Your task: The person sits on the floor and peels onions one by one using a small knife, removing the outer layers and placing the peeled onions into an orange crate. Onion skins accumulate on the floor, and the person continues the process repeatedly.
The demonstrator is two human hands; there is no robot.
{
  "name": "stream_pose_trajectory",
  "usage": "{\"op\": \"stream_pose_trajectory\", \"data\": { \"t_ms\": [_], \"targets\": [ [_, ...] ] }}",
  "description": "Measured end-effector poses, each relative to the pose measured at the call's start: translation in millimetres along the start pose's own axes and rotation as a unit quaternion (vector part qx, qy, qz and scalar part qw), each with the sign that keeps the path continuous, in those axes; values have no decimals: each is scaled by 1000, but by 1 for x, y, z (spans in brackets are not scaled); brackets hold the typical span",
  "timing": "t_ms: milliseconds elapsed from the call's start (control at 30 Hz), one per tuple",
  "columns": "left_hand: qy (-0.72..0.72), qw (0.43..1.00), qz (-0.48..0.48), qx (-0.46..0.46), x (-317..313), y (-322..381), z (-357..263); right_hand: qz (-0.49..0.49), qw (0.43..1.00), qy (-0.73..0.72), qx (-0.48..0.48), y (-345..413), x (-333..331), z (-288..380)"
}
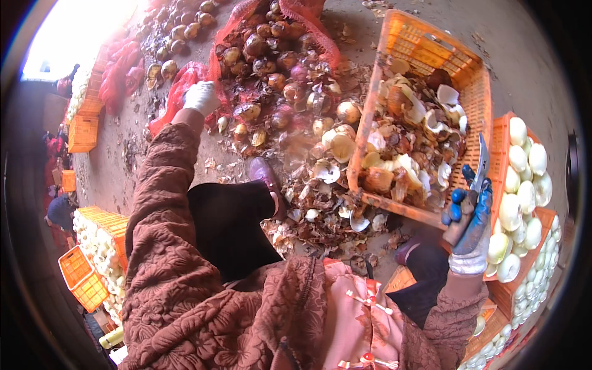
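My left hand (202,98), in a white glove, is closed on the edge of a red mesh sack (178,90). Unpeeled onions (263,64) spill from the sack onto the floor in front of me. A short curved knife (482,159) is in my right hand (471,226), which wears a blue-coated glove; its blade points away from me. That hand is beside the near right corner of an orange plastic crate (363,138). Onion skins and peeled outer layers (416,134) lie inside the crate.
Peeled white onions (520,185) fill crates at my right. Loose skins (319,208) cover the floor around my shoes (263,171). More orange crates (83,134) and heaped peeled onions (99,240) stand at the left. Whole onions (185,27) lie scattered farther off.
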State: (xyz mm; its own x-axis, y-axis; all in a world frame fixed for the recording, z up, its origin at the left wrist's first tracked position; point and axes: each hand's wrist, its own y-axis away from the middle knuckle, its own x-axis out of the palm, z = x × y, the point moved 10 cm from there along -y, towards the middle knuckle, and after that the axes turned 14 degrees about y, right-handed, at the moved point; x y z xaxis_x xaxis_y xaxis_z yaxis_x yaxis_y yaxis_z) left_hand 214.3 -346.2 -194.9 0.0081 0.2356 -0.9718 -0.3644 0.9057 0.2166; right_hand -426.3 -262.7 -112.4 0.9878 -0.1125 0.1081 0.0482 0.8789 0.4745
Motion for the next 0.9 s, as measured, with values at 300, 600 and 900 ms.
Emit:
{"op": "stream_pose_trajectory", "data": {
  "t_ms": [300,600,900],
  "targets": [
    [403,890,88,192,96,-47,-221,-54,995,61,60,-49,-14,-24],
    [314,909,158,223,201,-33,-388,-65,990,78,98,-53,-2,-40],
    [779,615,120,0,-10,33,-276,70,978,-172,100,-40,3,-74]
  ]
}}
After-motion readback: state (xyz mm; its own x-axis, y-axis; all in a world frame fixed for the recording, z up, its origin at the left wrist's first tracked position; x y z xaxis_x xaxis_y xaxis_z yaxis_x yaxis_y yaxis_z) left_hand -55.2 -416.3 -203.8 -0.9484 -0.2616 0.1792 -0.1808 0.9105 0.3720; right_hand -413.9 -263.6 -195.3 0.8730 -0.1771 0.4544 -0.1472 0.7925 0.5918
